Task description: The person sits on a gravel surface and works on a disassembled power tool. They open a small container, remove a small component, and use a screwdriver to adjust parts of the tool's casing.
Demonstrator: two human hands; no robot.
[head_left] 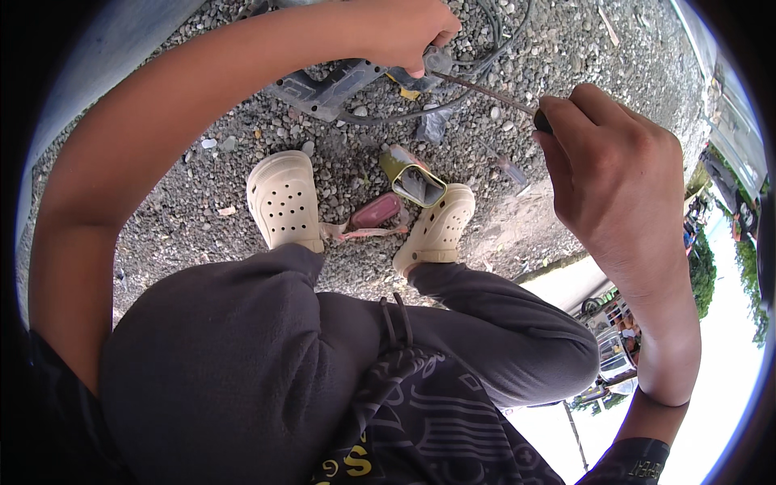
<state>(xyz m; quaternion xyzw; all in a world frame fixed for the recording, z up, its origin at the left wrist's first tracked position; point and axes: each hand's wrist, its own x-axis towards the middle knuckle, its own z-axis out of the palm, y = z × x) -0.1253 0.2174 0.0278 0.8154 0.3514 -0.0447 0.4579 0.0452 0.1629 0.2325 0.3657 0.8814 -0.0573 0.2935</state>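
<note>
At top centre of the frame, the left hand (pixel 404 32) pinches its fingers around a small grey fitting (pixel 437 61) on the dark metal bracket (pixel 327 85) lying on gravel (pixel 162 186). The screwdriver (pixel 485 91) slants from that fitting down-right into the right hand (pixel 618 174), fist clamped on its handle, tip pointing upper left.
</note>
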